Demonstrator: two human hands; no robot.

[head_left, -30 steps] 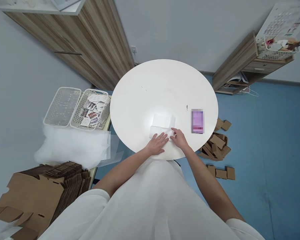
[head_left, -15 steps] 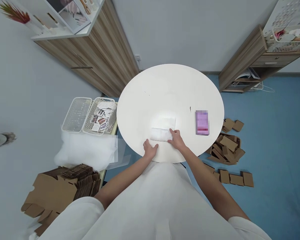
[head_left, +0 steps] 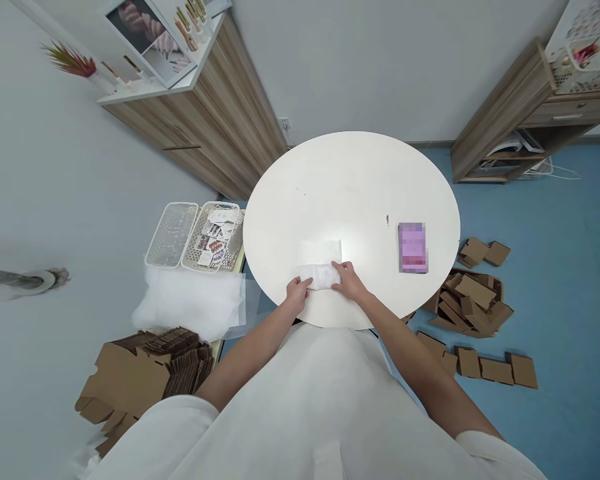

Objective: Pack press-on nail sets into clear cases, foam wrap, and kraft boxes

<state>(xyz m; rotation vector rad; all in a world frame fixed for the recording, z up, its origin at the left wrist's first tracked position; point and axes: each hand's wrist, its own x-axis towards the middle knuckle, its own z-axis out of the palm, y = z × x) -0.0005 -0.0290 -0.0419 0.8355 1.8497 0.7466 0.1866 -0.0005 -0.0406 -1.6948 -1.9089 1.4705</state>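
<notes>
A white packing sheet [head_left: 321,251], apparently thin foam, lies near the front edge of the white oval table [head_left: 350,173]. Its near part is folded into a flat white bundle [head_left: 321,275]; whatever may be inside is hidden. My left hand [head_left: 298,294] pinches the bundle's left end between thumb and fingers. At the opposite end, my right hand [head_left: 349,281] grips the bundle, thumb on the near side and fingers over the top. Farther right on the table sits a purple-pink box or pack [head_left: 413,248], its front blurred out.
Left of the table are two white baskets [head_left: 172,233], one with printed cards, a pile of white sheets [head_left: 193,300] and flat cardboard boxes [head_left: 130,380]. On the blue floor at right, small brown boxes [head_left: 497,370] stand around a heaped carton [head_left: 473,303]. Wooden cabinets [head_left: 235,113] stand behind.
My left hand has moved from the table surface onto the bundle's left end. The right hand stays at its right end. The camera view has shifted slightly.
</notes>
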